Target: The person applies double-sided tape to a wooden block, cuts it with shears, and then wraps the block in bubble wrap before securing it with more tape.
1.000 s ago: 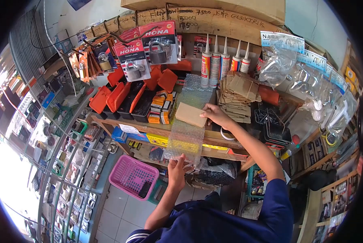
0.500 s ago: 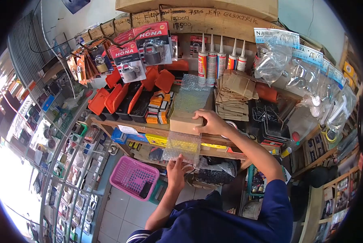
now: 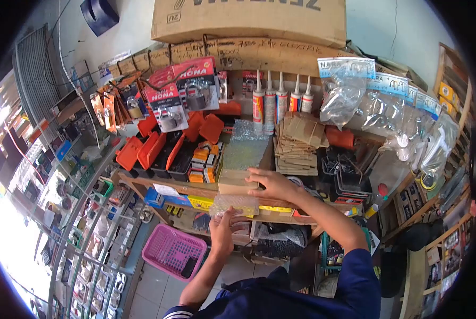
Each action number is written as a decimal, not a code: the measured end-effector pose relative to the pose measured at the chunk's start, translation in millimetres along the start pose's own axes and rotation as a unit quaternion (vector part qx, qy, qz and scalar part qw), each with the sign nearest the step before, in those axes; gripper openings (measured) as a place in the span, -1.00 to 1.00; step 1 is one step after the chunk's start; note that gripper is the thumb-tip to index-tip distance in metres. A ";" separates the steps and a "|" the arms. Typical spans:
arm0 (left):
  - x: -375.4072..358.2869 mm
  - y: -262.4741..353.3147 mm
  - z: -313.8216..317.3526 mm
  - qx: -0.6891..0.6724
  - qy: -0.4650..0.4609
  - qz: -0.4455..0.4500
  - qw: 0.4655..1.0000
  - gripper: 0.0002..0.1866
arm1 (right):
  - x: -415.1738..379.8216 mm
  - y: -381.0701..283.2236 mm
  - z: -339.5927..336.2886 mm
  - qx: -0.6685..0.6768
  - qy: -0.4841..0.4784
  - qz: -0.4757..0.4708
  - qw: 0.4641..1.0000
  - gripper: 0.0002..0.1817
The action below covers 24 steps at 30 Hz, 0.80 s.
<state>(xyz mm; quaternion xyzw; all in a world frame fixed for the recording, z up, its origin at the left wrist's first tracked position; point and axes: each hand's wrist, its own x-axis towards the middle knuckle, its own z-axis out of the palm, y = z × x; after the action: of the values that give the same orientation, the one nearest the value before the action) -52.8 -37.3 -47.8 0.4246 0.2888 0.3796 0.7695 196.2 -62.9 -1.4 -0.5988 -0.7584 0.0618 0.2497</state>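
Note:
A small brown cardboard box (image 3: 232, 184) lies on the front edge of the wooden shelf, on a strip of bubble wrap (image 3: 242, 154). The strip runs back behind the box, and its near end hangs over the shelf edge. My right hand (image 3: 274, 186) grips the right end of the box, fingers on top and thumb at the near side. Below it, my left hand (image 3: 222, 232) pinches the loose near end of the wrap, lifting it toward the box front. The fingers behind the wrap are partly hidden.
Small orange-and-black boxes (image 3: 205, 162) and black bins with orange lids (image 3: 152, 149) stand to the left. Sealant tubes (image 3: 270, 109) rise behind. Folded cardboard pieces (image 3: 297, 143) are stacked at right. A pink basket (image 3: 152, 247) sits below.
My left hand has risen, raising and folding the wrap's near end closer to the box. My right hand stays on the box. The camera view has tilted upward.

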 end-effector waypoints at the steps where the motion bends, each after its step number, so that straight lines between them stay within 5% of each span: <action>1: 5.4 5.8 0.4 -0.001 -0.005 0.006 1.000 -0.69 | -1.6 1.8 0.5 -0.006 0.004 -0.002 1.000 -0.50; 7: 41.8 54.5 13.3 0.053 -0.080 -0.061 0.994 -0.62 | -9.6 -11.0 -18.4 -0.076 -0.098 -0.023 0.992 -0.04; 11: 76.9 75.5 21.9 0.113 -0.133 -0.096 0.980 -0.59 | -9.0 -22.8 -16.6 -0.122 -0.096 0.014 0.988 0.05; 15: 97.4 76.0 27.7 0.135 -0.118 -0.123 0.976 -0.58 | -1.9 -6.0 16.0 0.052 0.076 0.065 0.994 -0.28; 19: 123.3 63.8 16.5 0.124 -0.158 -0.118 0.972 -0.61 | 0.7 -8.3 27.2 0.025 0.186 -0.001 0.982 -0.46; 21: 134.2 61.1 12.9 0.227 -0.115 0.066 0.965 -0.59 | 0.7 -9.4 28.7 0.046 0.175 0.040 0.983 -0.51; 22: 134.4 68.9 14.4 0.228 -0.115 0.064 0.965 -0.59 | 0.7 -10.3 29.6 0.047 0.175 0.042 0.982 -0.51; 23: 135.0 83.1 19.0 0.382 -0.103 0.329 0.857 -0.52 | 1.2 -11.0 29.7 0.056 0.193 0.029 0.979 -0.54; 24: 137.8 95.1 21.0 0.496 -0.082 0.559 0.659 -0.45 | 1.6 -11.3 29.5 0.065 0.210 0.015 0.975 -0.56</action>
<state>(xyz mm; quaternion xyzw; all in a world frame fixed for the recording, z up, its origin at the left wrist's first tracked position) 6.2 101.3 28.3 0.8542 0.0787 0.5024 0.1083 172.7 -58.4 -22.1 -0.5922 -0.6743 -0.0124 0.4410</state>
